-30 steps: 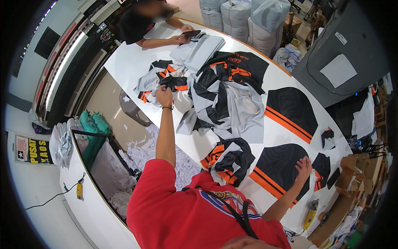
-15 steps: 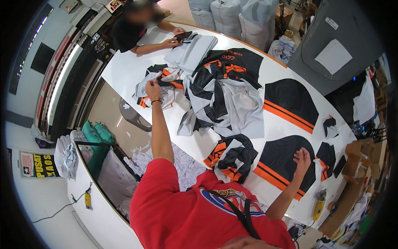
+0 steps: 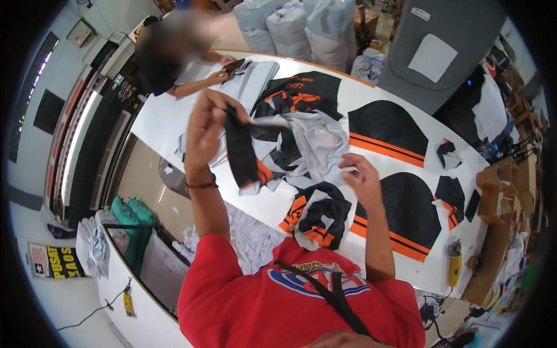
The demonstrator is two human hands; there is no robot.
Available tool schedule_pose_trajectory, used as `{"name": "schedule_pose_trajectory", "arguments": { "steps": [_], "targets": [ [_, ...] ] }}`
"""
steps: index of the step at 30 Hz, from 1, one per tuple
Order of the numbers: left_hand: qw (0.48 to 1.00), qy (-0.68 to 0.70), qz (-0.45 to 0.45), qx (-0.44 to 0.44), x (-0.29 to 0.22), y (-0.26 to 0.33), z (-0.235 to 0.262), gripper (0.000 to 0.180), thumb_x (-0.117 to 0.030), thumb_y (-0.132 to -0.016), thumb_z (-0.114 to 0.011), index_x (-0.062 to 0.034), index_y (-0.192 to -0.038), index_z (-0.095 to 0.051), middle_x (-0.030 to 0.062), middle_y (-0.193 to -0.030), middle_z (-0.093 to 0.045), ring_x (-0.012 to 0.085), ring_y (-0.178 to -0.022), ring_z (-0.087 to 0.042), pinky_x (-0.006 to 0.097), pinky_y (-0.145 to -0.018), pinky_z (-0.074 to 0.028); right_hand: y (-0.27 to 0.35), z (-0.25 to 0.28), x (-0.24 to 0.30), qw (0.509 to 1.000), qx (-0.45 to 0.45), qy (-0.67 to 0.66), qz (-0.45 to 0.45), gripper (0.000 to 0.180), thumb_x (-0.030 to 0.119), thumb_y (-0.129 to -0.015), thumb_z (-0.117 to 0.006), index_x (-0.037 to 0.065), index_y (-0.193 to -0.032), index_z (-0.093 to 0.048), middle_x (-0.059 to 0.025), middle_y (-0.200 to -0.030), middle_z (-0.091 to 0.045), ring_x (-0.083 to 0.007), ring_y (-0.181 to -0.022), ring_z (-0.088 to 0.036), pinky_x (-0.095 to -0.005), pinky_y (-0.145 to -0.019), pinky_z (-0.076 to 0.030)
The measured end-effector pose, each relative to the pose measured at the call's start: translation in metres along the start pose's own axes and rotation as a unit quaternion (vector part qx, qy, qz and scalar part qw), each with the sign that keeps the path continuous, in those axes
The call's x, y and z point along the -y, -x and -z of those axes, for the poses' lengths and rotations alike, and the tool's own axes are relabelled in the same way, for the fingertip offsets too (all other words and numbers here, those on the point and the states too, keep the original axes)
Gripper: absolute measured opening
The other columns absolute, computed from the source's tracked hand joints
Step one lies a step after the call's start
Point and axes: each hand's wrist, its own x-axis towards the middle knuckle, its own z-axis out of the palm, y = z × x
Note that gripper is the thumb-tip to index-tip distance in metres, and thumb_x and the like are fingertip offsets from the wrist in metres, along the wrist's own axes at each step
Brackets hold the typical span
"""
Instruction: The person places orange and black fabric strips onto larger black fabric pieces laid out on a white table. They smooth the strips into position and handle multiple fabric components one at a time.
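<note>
My left hand is raised over the table, its fingers closed on the upper end of a black fabric piece. That piece hangs down, with an orange band and a pale edge at its lower end. My right hand hovers by the right edge of a heap of grey and black fabric, fingers loosely bent and apart, with nothing visible in them. Below it lies a large black panel with orange stripes. Between my arms sits a crumpled black, orange and white bundle.
A second striped panel lies farther back. Small cut pieces, a dark phone and a yellow corded tool are at the right. Across the table, a person holds a phone. Scraps cover the floor.
My left hand has lifted a black fabric piece from the small pile at the left and come nearer. My right hand has moved left, away from above the near striped panel.
</note>
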Motion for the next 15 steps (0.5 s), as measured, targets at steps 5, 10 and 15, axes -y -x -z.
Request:
{"name": "schedule_pose_trajectory", "arguments": {
  "steps": [5, 10, 15],
  "targets": [
    [0.976, -0.023, 0.019, 0.214, -0.012, 0.0, -0.057, 0.01, -0.007, -0.098, -0.053, -0.0054, -0.096, -0.043, 0.0109, -0.088, -0.061, 0.0162, -0.08, -0.059, 0.028, -0.072, -0.047, -0.005, -0.033, 0.027, 0.987, 0.07, 0.072, 0.127, 0.08, 0.02, -0.072, -0.086, 0.006, -0.141, -0.049, -0.0102, -0.138, -0.053, -0.024, -0.129, -0.05, -0.0402, -0.103, -0.043],
    [0.976, -0.064, -0.018, 0.207, 0.013, -0.016, -0.073, 0.006, 0.0, -0.095, -0.055, -0.0025, -0.097, -0.05, 0.0066, -0.09, -0.062, 0.0152, -0.077, -0.058, 0.027, -0.071, -0.046, 0.015, 0.002, 0.009, 0.972, 0.198, -0.078, -0.1, 0.03, 0.016, -0.094, -0.067, -0.002, -0.117, -0.062, -0.01, -0.101, -0.067, -0.0233, -0.091, -0.067, -0.0397, -0.088, -0.051],
    [0.976, -0.208, -0.032, -0.063, 0.063, -0.014, -0.109, 0.013, -0.006, -0.093, -0.066, -0.0025, -0.103, -0.059, 0.0059, -0.09, -0.064, 0.0143, -0.077, -0.061, 0.027, -0.071, -0.049, 0.036, 0.009, 0.003, 0.947, -0.018, -0.319, -0.023, 0.027, 0.02, -0.103, -0.049, -0.003, -0.114, -0.06, -0.0163, -0.097, -0.069, -0.0283, -0.085, -0.067, -0.0425, -0.076, -0.053]
  ]
}}
